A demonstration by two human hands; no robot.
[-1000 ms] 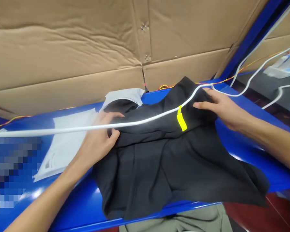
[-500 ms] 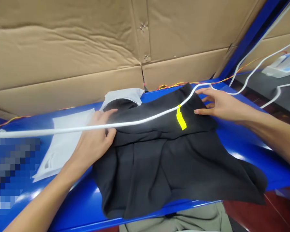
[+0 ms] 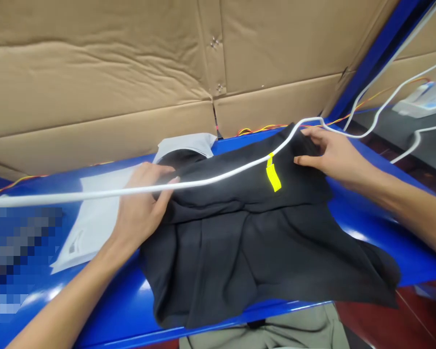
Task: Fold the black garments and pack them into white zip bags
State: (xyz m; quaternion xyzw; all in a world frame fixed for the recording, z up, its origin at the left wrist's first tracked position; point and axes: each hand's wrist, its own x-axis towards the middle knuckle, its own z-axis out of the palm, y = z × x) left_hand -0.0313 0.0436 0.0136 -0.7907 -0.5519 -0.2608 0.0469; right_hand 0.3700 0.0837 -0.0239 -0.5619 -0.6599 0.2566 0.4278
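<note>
A black garment [image 3: 240, 252] lies spread with a folded-over upper band, its lower edge drooping past the front edge of the blue table. My left hand [image 3: 143, 198] is closed on the left end of that band, thumb and index finger close together on the cloth. At the band's right end, my right hand [image 3: 330, 150] holds the fabric between thumb and fingers, some of which are hidden. A white cable [image 3: 218, 181] crosses in front of the cloth and my left hand. A yellow tag [image 3: 273, 177] hangs from this cable.
White plastic bags, one flat on the left [image 3: 85, 232] and another behind the garment [image 3: 189, 141], rest on the blue table [image 3: 119, 300]. Tan padded panels [image 3: 112, 72] rise behind. Red and yellow wires [image 3: 254, 130] run along the back edge. More white cables cross at right.
My right hand has moved slightly right and up, and the band's right end has shifted with it. My left thumb has moved up toward the index finger.
</note>
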